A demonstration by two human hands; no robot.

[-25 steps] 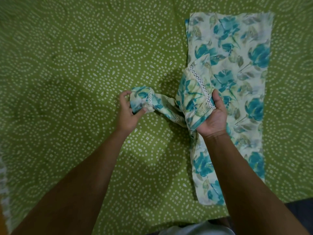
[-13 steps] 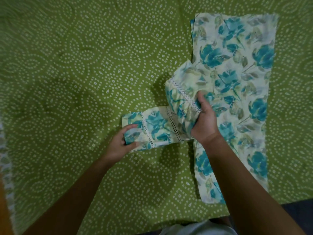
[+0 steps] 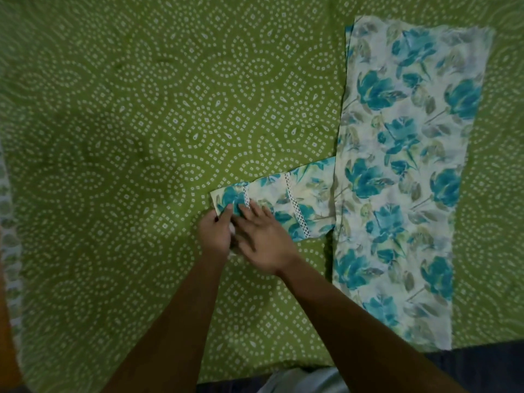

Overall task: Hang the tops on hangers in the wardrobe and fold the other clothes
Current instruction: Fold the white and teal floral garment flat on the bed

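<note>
A cream floral top (image 3: pixel 402 177) with teal flowers lies flat in a long folded strip on the right of the green sheet. Its sleeve (image 3: pixel 286 202), with two white lace bands, sticks out flat to the left. At the cuff end both hands meet. My left hand (image 3: pixel 215 234) pinches the cuff's near corner between thumb and fingers. My right hand (image 3: pixel 261 236) lies over the sleeve with straight fingers pressing it down.
A green bedsheet (image 3: pixel 127 143) with white dotted patterns covers the whole surface. A strip of pale patterned fabric (image 3: pixel 8 228) shows at the left edge. A dark floor edge (image 3: pixel 482 364) runs along the bottom right.
The twisted sleeve has been pulled out and laid flat to the left. My right hand let go of the sleeve's upper fold and moved left onto the cuff beside my left hand.
</note>
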